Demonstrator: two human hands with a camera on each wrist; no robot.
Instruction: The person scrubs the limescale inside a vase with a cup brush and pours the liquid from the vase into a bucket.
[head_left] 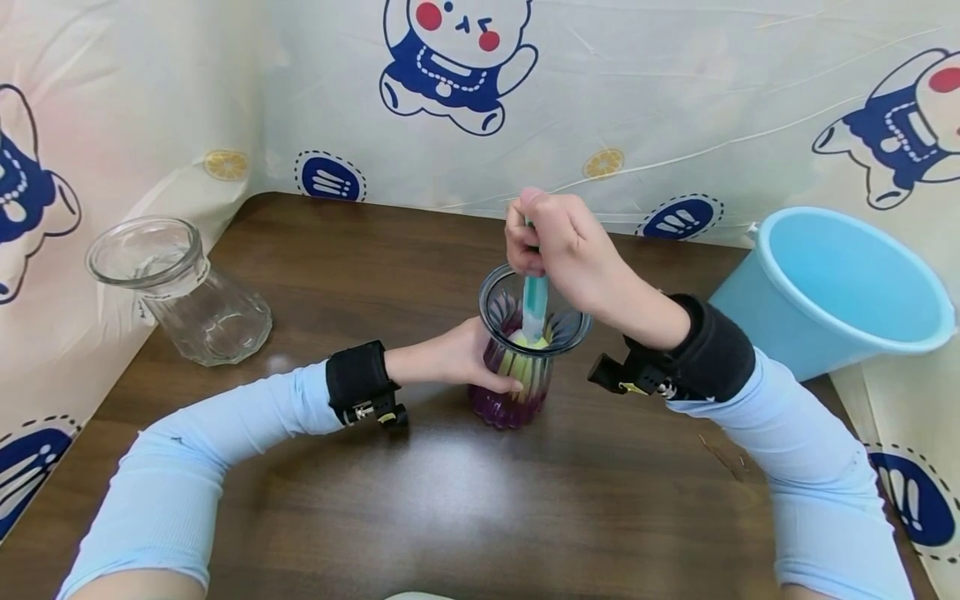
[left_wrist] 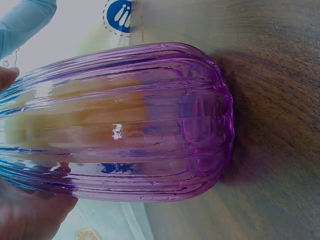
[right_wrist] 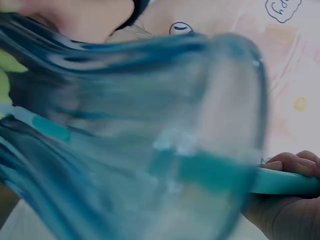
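While my left hand (head_left: 459,360) wraps the body of a fluted glass vase (head_left: 501,408), purple at the base and smoky blue at the flared rim, my right hand (head_left: 566,250) grips a slim teal-and-white-handled brush (head_left: 535,302) above its mouth. Both hands are closed about what they hold: the left lays its thumb across the near side of the vase, and the right curls its fingers around the upper part of the handle. The vase stands on a dark brown wood-grain desk (head_left: 420,517), just right of centre in the head view. Inside it sits the brush's yellow-green head (head_left: 531,340), seen through the ribbed wall; in the left wrist view a yellow-to-orange mass shows within the glass, short of the base. In the right wrist view, the blurred blue upper part of the vase fills much of the frame, and the handle passes beyond the rim to my fingers at lower right. At the left of the head view stands a clear, wide-mouthed glass vase (head_left: 217,321); at the right, a light blue round-mouthed bucket (head_left: 780,308). I wear light blue sleeves (head_left: 795,425) and black wristbands (head_left: 360,375). Across the top hangs a white, bear-printed curtain (head_left: 675,92).
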